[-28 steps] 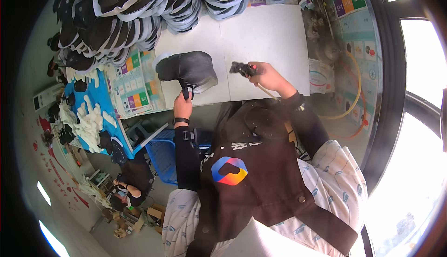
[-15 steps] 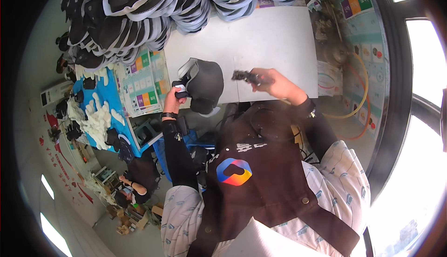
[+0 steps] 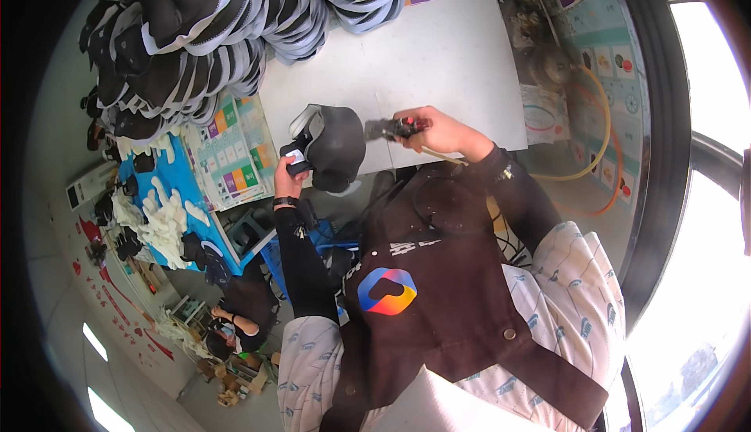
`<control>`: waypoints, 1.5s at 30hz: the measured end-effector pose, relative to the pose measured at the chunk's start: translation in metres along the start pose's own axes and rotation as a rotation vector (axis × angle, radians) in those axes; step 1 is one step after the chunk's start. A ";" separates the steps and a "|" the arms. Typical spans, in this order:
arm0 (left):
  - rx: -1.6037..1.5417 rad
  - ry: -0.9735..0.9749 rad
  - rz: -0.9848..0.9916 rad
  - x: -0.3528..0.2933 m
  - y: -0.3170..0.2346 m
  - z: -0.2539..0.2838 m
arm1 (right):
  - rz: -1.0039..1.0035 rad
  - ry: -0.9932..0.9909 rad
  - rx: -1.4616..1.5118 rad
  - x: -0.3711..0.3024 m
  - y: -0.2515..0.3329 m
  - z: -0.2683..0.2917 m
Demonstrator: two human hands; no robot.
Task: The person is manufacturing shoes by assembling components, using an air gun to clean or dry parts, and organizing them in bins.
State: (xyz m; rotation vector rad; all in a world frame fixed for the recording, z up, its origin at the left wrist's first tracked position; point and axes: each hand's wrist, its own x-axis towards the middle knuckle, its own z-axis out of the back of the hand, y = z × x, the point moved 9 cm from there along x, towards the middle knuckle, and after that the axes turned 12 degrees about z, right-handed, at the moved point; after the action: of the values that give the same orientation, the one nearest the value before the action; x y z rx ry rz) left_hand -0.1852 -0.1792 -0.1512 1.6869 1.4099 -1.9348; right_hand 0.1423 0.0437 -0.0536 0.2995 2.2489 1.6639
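Note:
My left hand (image 3: 289, 180) grips the near-left edge of a black moulded fabric piece (image 3: 338, 139) with a pale lining, which hangs at the front edge of the white table. A small white label shows by my thumb. Closed around a dark hose-fed hand tool (image 3: 385, 129) with a red part is my right hand (image 3: 443, 132). The tool's tip points left and lies very close to the right side of the black piece; I cannot tell if they touch. A yellowish hose (image 3: 442, 155) trails from beneath my right hand.
Stacks of black and grey moulded pieces (image 3: 227, 72) crowd the back left of the white table (image 3: 446, 49). White gloves (image 3: 163, 213) lie on a blue surface to the left. Coiled hoses (image 3: 609, 123) hang at the right. Another person (image 3: 235, 334) sits at the lower left.
My right hand and the tool have moved left, up to the black piece. The tool has turned, showing its red part and hose. My left hand still holds the piece.

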 end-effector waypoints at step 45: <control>0.041 -0.084 0.030 0.016 0.009 -0.057 | 0.040 -0.262 -0.354 -0.018 -0.022 0.033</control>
State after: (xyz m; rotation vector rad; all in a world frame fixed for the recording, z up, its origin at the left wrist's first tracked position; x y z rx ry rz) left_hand -0.1467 -0.1350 -0.1629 1.6146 1.3164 -2.0063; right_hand 0.1717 0.0599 -0.0809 0.4463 1.7359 1.8802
